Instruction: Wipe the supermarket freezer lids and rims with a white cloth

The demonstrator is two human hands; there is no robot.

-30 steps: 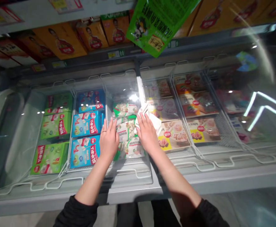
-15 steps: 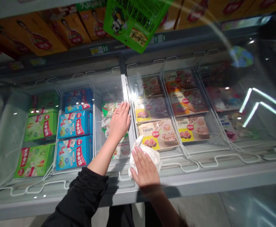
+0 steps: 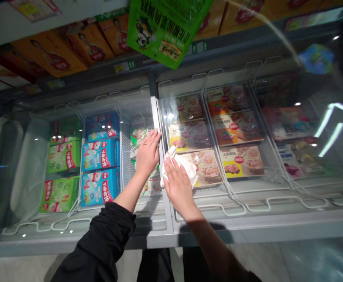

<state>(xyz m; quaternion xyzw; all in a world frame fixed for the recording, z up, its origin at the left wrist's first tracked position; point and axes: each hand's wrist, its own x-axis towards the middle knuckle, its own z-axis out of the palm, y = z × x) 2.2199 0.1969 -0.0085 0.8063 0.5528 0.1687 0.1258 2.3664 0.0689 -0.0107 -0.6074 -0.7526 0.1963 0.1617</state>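
Note:
A white cloth [image 3: 190,167] lies bunched on the glass lid of a chest freezer, just right of the metal dividing strip [image 3: 155,106]. My right hand [image 3: 178,185] holds it pressed against the glass under stretched fingers. To the left of it, my left hand [image 3: 148,156] rests flat and open on the glass, fingertips at the strip, holding nothing. Beneath the glass by my left hand are green-and-white bags [image 3: 136,135]. A yellow-and-brown food box [image 3: 210,168] lies under the glass beside the cloth and is partly covered by it.
Blue boxes [image 3: 100,187] and green boxes [image 3: 61,194] sit in wire baskets on the left. More food boxes [image 3: 242,161] are on the right. A green packet [image 3: 167,29] hangs over the back edge, before orange boxes [image 3: 46,53]. The freezer's front rim [image 3: 259,225] runs near my body.
My right hand has pushed the cloth forward and slightly left over the glass, up along the strip. My left hand stays in nearly the same place. The view has shifted a little.

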